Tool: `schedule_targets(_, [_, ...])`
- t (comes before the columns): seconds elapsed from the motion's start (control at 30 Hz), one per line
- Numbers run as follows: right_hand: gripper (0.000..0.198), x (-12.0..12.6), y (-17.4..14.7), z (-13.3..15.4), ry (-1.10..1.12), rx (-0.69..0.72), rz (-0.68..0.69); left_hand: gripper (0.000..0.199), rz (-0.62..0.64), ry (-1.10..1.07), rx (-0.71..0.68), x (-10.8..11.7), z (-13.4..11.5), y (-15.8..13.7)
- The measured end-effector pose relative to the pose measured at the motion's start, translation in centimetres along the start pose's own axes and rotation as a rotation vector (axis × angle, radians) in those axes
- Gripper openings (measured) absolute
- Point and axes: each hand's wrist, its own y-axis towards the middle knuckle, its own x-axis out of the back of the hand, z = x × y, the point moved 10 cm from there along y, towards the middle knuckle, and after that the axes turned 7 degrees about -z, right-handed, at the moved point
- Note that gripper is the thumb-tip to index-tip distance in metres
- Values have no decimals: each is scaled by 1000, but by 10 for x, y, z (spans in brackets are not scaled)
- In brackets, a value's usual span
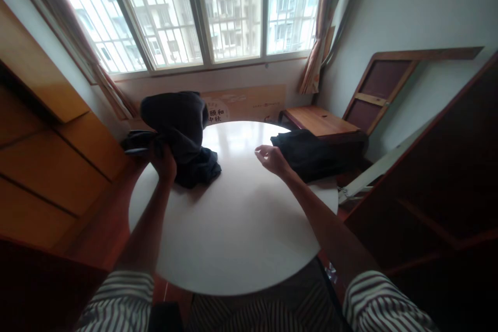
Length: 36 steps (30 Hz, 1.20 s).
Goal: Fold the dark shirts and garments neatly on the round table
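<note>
1. Striped sleeves (124, 290), nearest cam; forearms reach over round white desk (233, 233).
2. L hand (162, 163): fingers appear clamped on dark garment (177, 127), bunched at desk's far L side; upper part raised, lower folds resting on desktop.
3. R hand (272, 160): no load visible; fingers loosely curled, not clamped. Exact thumb gap: can't tell. Posn: just beside black cloth (311, 153), far R side; contact unclear.
4. Handling bunched garment (judged): maintain firm L grip; two-hand support w/ R fingers on a free edge would improve ctrl.
5. Caution: R forearm could drag black cloth; keep clear.
</note>
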Motion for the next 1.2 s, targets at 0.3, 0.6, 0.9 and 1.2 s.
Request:
schedule_targets(0.3, [70, 81, -16, -82, -806, -542, -84, 19, 474, 559, -119, -52, 14, -34])
schedule_targets(0.6, [37, 71, -11, -83, -692, -538, -51, 56, 413, -28, -211, -32, -21, -27])
schedule_targets(0.9, [44, 40, 3, 11, 189, -36, -127, 31, 178, -100, -427, -33, -53, -50])
schedule_targets(1.2, [46, -48, -30, 49, 484, 56, 488, 69, 1055, 74, -567, -104, -59, -133])
